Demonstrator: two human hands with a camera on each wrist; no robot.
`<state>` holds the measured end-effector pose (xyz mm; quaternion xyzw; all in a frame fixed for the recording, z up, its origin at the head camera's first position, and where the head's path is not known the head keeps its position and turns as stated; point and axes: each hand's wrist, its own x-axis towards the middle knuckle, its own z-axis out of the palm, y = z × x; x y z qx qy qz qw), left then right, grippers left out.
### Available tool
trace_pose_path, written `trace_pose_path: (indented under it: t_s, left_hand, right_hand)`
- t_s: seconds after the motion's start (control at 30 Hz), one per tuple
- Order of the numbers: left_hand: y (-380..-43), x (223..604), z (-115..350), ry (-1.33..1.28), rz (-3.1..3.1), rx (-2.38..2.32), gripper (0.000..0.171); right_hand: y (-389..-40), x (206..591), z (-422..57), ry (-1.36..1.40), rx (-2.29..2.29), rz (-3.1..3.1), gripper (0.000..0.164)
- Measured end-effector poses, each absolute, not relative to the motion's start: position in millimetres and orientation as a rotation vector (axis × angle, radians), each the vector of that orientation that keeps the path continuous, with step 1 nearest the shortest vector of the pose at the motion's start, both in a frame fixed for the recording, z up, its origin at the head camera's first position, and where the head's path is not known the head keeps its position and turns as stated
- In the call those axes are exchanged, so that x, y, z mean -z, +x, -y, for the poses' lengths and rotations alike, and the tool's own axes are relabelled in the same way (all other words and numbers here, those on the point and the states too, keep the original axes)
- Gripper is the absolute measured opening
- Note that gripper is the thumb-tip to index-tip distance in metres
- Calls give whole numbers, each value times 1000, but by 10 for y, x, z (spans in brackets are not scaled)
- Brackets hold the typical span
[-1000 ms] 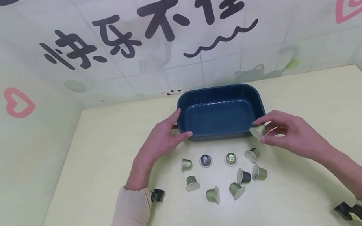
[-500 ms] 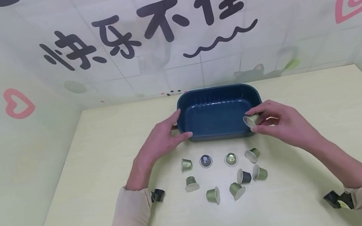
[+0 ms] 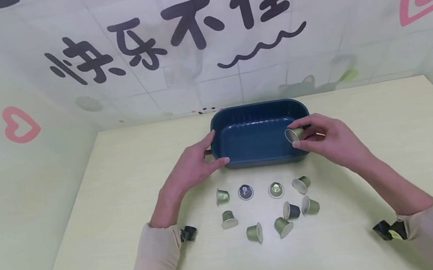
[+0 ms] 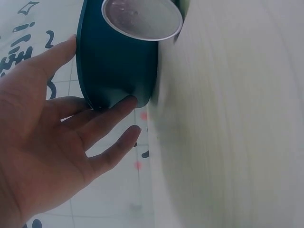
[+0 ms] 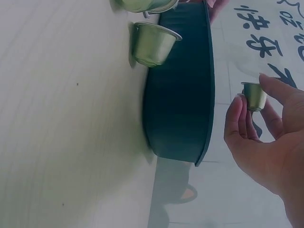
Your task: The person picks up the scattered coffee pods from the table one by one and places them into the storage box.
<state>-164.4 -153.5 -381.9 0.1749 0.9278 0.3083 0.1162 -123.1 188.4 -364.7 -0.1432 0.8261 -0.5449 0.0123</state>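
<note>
In the head view, a dark blue rectangular dish (image 3: 266,162) stands at the back of the table. At its left end my left hand (image 3: 192,165) rests with thumb and fingers spread; the left wrist view shows fairly straight fingers touching the dish's end. My right hand (image 3: 331,139) pinches a green coffee capsule (image 3: 295,134) between thumb and fingers, above the dish's right part. The right wrist view shows the pinched capsule (image 5: 255,97) above the rim level. Several other coffee capsules (image 3: 254,233), green and dark, lie or stand on the table before the dish.
Pale walls with black lettering and pink hearts enclose the light wooden table (image 3: 102,249) at the back and sides. Two dark capsules, one (image 3: 245,191) standing and one (image 3: 291,210) on its side, are among the green ones. Black wrist mounts (image 3: 188,233) sit at both sleeves.
My right hand has carried the green capsule left and farther back, from the dish's front right corner to above its inside. The left hand and the capsules on the table stayed put.
</note>
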Motion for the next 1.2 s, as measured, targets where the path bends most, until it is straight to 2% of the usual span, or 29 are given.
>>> trace_pose_path:
  t_s: [0.57,1.2]
  left_hand:
    - [-1659,3833,1527,506,-2678,-985,91]
    - [-1668,3838,1549,565,-2722,-957,89]
  right_hand:
    - [-1365,3650,-1869,-332,1619,-2604,36]
    - [-1525,3636,-1761,-393,1510,-2653,37]
